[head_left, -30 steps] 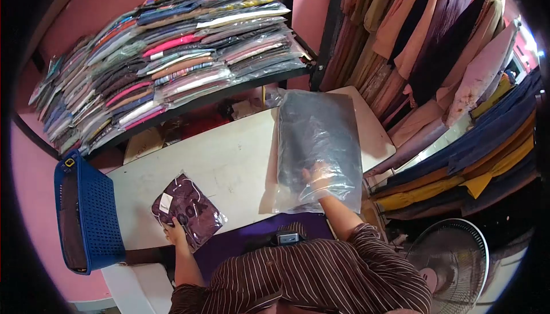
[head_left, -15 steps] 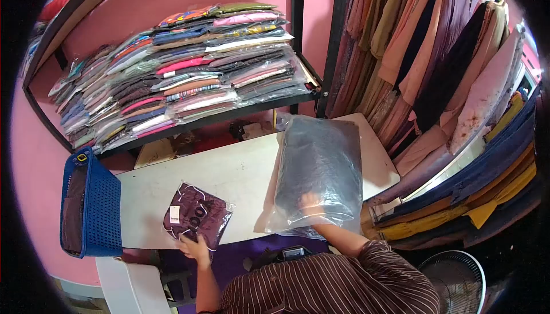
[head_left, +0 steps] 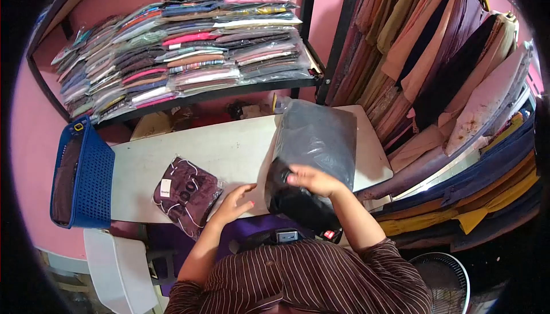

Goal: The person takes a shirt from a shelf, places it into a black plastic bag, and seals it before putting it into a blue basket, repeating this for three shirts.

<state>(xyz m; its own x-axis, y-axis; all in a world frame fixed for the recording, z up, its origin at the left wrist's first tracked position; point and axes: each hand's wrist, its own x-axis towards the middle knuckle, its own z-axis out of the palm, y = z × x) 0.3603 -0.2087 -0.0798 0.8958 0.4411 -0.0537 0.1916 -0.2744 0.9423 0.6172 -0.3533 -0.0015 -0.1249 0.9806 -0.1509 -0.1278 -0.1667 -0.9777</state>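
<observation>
My right hand (head_left: 314, 181) is closed on the front edge of a glossy black plastic bag (head_left: 306, 208), which bulges over the table's front edge. Greyish clear plastic (head_left: 318, 136) covers the pile behind it. A small red and white label (head_left: 330, 234) shows low on the black part. My left hand (head_left: 234, 204) is open, thumb and fingers apart, holding nothing, between that pile and a folded maroon garment (head_left: 186, 191). The garment lies in clear wrapping, with white cords, dark lettering and a white tag (head_left: 165, 188).
A blue basket (head_left: 91, 182) with dark cloth stands at the left end of the white table (head_left: 240, 142). Behind is a shelf (head_left: 229, 95) of wrapped folded clothes (head_left: 195, 50). Hanging garments (head_left: 424, 56) crowd the right. A white bin (head_left: 123, 271) and a fan (head_left: 444, 282) stand below.
My left hand has let go of the maroon garment and moved right. My right hand, earlier on the clear plastic, now grips the front edge, where more black shows. The view has shifted slightly.
</observation>
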